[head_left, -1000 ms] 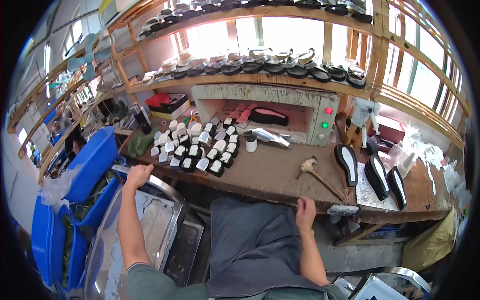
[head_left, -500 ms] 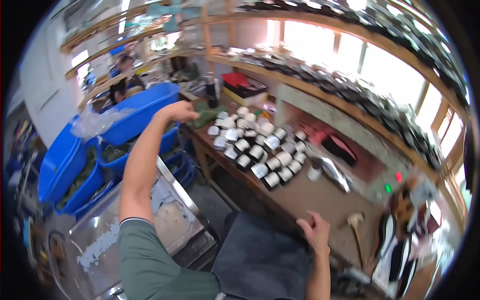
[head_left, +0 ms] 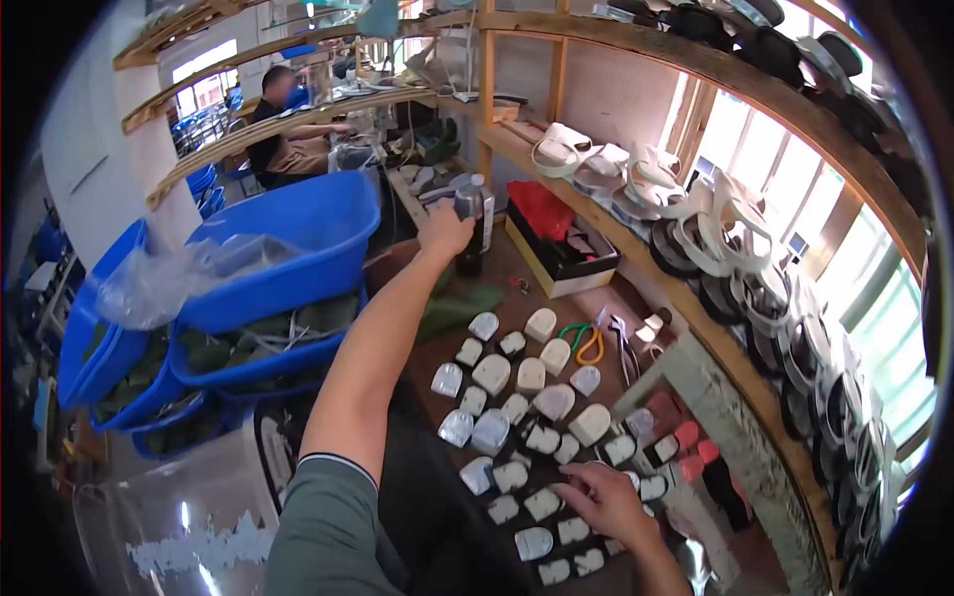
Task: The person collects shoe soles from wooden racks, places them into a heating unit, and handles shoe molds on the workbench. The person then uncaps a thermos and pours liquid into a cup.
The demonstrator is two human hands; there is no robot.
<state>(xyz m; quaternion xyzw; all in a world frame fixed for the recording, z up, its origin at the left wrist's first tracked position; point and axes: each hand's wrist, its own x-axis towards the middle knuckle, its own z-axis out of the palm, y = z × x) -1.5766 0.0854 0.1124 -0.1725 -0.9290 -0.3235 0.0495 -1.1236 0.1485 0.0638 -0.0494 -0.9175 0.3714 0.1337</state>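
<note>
At the far end of the workbench, my left hand (head_left: 444,234) is closed against the side of a dark bottle (head_left: 470,243) with a pale cap. Its far fingers are partly hidden. My right hand (head_left: 608,505) hovers low over the rows of small rounded blocks, fingers apart and holding nothing. They look like shoe heels; a white one (head_left: 491,374) lies in the middle, and others nearer me have black sides. A green cloth (head_left: 457,310) lies below my left forearm.
Blue tubs (head_left: 288,253) stand at left, one with clear plastic over it. An open box (head_left: 566,253) holds red material. Yellow-and-green-handled scissors (head_left: 588,345) and pliers (head_left: 624,348) lie beyond the blocks. Shelves (head_left: 686,45) of sandals line the right. A person (head_left: 283,134) sits in the background.
My view has turned and come nearer the bench's far end. My left hand has moved from the green cloth to the bottle. My right hand has come over the blocks.
</note>
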